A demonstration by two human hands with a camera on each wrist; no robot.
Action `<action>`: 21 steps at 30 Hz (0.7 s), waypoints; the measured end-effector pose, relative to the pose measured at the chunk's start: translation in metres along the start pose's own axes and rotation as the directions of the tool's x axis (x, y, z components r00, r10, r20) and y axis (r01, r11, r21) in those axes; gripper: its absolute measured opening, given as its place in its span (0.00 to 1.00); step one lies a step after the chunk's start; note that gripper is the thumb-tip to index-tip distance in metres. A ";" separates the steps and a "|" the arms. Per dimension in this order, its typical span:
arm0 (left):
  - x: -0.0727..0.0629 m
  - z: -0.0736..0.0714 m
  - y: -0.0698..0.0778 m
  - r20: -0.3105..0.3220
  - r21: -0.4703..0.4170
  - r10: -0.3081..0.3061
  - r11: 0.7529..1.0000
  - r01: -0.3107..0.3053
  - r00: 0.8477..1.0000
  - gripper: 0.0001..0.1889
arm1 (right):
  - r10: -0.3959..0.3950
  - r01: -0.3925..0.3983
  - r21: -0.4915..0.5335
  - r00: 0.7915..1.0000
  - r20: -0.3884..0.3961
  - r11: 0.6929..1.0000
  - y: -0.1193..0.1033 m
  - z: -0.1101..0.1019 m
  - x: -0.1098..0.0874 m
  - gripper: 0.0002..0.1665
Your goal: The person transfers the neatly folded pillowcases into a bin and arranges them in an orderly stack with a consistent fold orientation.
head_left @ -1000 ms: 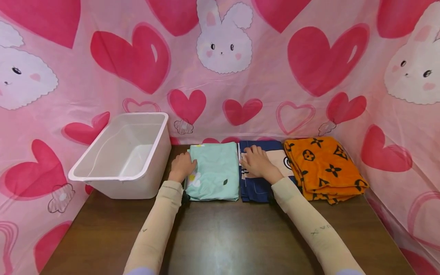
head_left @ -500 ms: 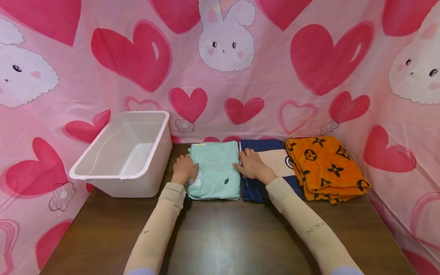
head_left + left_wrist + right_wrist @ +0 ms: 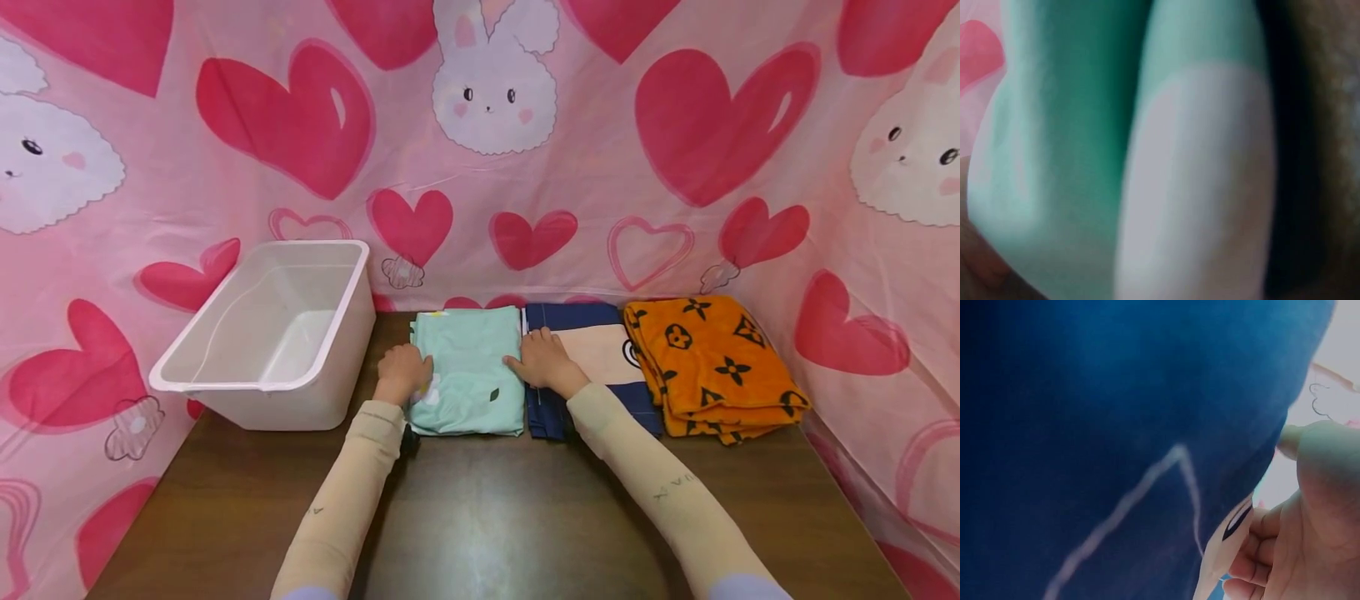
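Note:
A folded mint-green cloth (image 3: 472, 375) with a daisy print and a small dark leaf lies flat at the back of the table. My left hand (image 3: 401, 371) grips its left edge, thumb on top and fingers bent down at the side. On the right edge my right hand (image 3: 546, 362) has its thumb over the mint cloth, fingers curled down beside it. That hand overlaps the folded navy and cream cloth (image 3: 592, 342). In the left wrist view, a mint fold (image 3: 1072, 156) fills the middle. Dark blue cloth (image 3: 1147, 394) covers most of the right wrist view, beside curled fingers (image 3: 1263, 544).
To the left stands a white plastic tub (image 3: 330, 392), nothing visible inside. A folded orange plush cloth (image 3: 712, 367) with black motifs sits right of the navy one. The brown table (image 3: 480, 517) ends against a pink heart-and-rabbit curtain (image 3: 450, 175) behind and at both sides.
My right hand has slid left off the middle of the navy cloth to the mint cloth's right edge. The left hand has moved slightly nearer along the left edge. The cloths lie as before.

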State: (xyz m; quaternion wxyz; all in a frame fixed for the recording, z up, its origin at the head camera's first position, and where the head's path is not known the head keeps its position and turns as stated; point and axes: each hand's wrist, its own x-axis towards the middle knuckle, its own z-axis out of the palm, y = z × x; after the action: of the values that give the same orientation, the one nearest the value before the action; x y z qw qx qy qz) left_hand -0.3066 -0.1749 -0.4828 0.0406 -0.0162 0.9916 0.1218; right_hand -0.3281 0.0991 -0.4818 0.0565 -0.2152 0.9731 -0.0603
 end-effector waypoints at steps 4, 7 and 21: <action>-0.001 -0.001 0.003 0.026 0.009 -0.006 1.000 0.006 1.000 0.18 | 0.021 -0.020 -0.032 0.999 0.032 0.999 -0.005 0.000 0.004 0.35; -0.001 -0.001 0.005 0.043 0.023 -0.013 1.000 0.012 0.999 0.13 | 0.016 -0.014 -0.052 0.999 0.048 0.999 -0.010 -0.001 0.007 0.34; -0.008 -0.002 0.006 0.058 0.084 0.110 0.990 -0.115 0.992 0.13 | -0.081 0.085 -0.071 0.995 0.058 0.994 -0.010 0.000 0.012 0.28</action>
State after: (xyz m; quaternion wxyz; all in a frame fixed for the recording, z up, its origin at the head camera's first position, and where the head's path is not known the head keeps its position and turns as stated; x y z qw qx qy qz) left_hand -0.2994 -0.1697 -0.4789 0.0608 0.0449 0.9938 0.0810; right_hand -0.3348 0.0849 -0.4816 0.0729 -0.2590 0.9629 -0.0210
